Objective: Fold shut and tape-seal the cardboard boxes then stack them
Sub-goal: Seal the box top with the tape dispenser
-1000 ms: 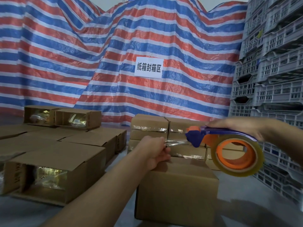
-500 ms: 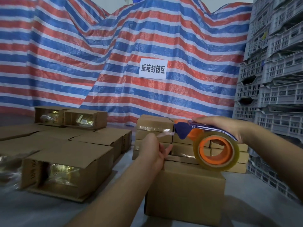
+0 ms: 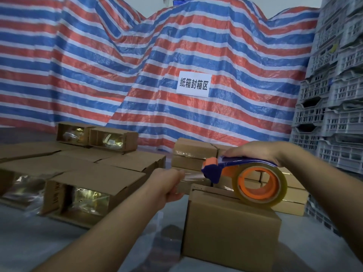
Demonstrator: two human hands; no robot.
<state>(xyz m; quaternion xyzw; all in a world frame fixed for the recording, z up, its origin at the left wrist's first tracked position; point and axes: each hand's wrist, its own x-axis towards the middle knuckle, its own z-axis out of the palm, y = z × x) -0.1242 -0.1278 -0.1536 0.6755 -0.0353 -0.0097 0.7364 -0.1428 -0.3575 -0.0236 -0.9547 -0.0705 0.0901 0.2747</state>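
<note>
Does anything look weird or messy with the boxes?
Nothing looks broken or spilled. The open boxes on the left lie on their sides, shiny contents showing, unsealed. The box under the tape dispenser has no tape yet.

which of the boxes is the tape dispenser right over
The closed box nearest the camera, standing alone on the floor. The tape dispenser, held by the right hand, sits above its top; the other boxes lie left or behind.

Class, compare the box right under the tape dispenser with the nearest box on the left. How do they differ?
The box under the tape dispenser has its flaps folded shut; the left box lies with an open end showing shiny contents. The first stands alone; the second lies among other boxes. Both are plain brown cardboard.
</note>
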